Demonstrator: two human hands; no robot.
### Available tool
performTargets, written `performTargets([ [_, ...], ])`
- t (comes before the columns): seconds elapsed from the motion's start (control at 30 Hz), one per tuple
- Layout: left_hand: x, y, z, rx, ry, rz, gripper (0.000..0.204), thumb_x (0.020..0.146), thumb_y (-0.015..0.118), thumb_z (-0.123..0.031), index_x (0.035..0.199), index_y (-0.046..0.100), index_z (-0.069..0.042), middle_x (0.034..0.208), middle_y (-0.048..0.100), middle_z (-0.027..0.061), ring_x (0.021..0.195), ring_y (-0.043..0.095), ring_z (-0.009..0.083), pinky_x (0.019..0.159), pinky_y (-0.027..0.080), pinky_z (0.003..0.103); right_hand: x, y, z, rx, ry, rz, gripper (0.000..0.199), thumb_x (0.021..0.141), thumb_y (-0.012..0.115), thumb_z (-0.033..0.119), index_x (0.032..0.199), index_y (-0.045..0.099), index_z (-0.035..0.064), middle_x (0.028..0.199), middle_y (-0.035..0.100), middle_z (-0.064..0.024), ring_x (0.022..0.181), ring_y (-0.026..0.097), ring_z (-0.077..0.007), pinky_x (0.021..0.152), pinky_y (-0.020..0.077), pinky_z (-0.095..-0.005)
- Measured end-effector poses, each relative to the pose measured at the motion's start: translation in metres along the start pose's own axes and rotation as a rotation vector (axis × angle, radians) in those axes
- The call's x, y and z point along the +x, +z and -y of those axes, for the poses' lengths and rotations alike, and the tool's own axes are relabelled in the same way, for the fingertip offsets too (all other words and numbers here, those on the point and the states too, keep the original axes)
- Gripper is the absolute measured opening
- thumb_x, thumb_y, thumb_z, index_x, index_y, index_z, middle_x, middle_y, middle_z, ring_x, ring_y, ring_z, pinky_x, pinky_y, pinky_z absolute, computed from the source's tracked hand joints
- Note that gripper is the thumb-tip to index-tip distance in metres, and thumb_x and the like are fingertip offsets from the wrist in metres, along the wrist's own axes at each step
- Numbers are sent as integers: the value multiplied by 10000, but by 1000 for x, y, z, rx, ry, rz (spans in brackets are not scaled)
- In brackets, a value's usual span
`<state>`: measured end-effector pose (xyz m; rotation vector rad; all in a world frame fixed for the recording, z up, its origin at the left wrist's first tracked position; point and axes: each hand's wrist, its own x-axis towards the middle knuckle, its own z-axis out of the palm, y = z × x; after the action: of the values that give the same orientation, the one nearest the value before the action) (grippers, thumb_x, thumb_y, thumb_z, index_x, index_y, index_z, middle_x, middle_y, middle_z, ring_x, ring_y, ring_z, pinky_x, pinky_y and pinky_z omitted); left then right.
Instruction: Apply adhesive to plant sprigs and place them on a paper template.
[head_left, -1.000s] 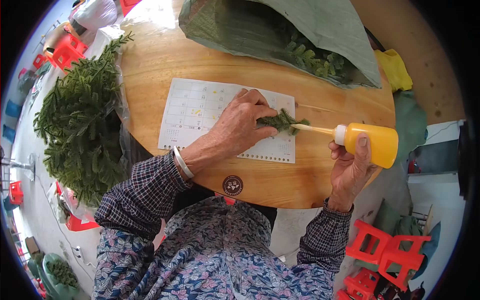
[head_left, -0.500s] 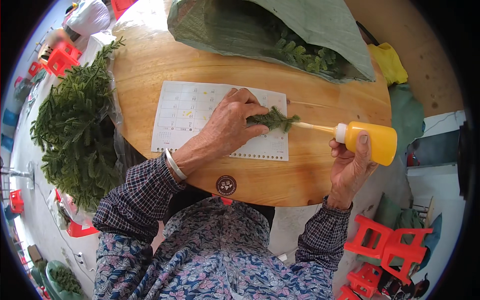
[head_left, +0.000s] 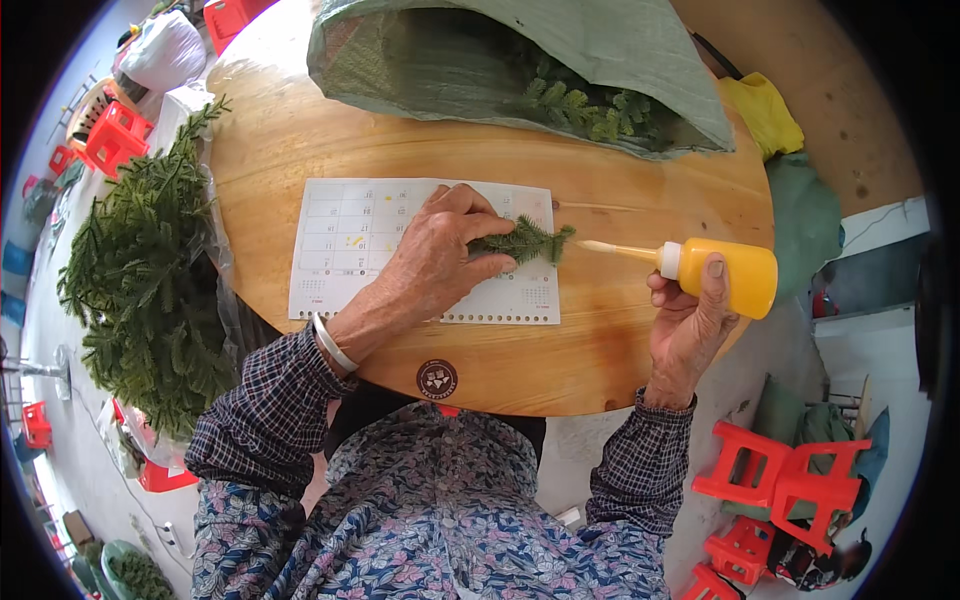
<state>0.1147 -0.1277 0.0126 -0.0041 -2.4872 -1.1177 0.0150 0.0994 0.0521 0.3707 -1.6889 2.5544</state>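
Observation:
My left hand [head_left: 445, 250] pinches a short green artificial fir sprig [head_left: 528, 241] between thumb and fingers, above a white calendar sheet [head_left: 335, 225] with small yellow smears. The sprig's tip points right, past the sheet's edge. My right hand [head_left: 690, 320] is wrapped round a yellow squeeze bottle [head_left: 735, 280] with a white collar and a long, thin nozzle [head_left: 615, 250]. That bottle lies nearly level in the air, its nozzle end a small gap to the right of the sprig's tip. Part of the sprig is hidden behind my left fingers.
A round wooden table [head_left: 400, 145] carries an open pale green woven sack [head_left: 450, 60] with fir sprigs inside at its far side. At the left edge is a large heap of fir branches [head_left: 150, 290]. Red stools [head_left: 740, 465] stand on the floor at lower right.
The bottle's nozzle has drawn back slightly from the sprig's tip, leaving a gap. Both hands keep their holds. The whole view has shifted a little.

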Motion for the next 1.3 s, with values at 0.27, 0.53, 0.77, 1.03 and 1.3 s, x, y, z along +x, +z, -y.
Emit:
performTargets([
  [0.27,-59,-37,-21,35,5,15,294,755,747,-116,1028,699,-19,1000,575,79,934,503,217,814,443,313,-62,14,11,62,17,-38,263,850,688,224,983,562,36,785,620,-81,541,607,-176,445,441,-201],
  [0.53,-143,-30,-81,36,9,23,289,759,744,-112,1029,699,-20,997,574,78,928,501,214,809,441,311,-145,-23,58,58,31,-54,285,847,695,244,985,561,35,761,617,-79,525,600,-160,430,436,-192],
  [0.77,-218,-6,-151,29,21,23,292,756,745,-109,1030,699,-21,994,575,77,924,502,213,799,441,308,-213,-83,110,50,76,-86,309,852,693,268,1000,559,32,744,615,-78,514,593,-149,417,427,-179],
  [1.03,-119,16,-263,-24,7,52,288,753,747,-104,1024,700,-20,986,576,76,913,504,209,786,442,302,-118,-135,223,-8,103,-120,327,857,690,279,1025,562,29,744,618,-78,514,590,-144,417,426,-176],
  [1.3,164,226,-194,-6,57,-59,281,753,745,-98,1018,701,-17,990,579,76,911,504,207,775,443,296,212,-265,129,-17,22,-53,329,855,692,279,1024,571,24,747,621,-73,515,588,-138,419,425,-171],
])
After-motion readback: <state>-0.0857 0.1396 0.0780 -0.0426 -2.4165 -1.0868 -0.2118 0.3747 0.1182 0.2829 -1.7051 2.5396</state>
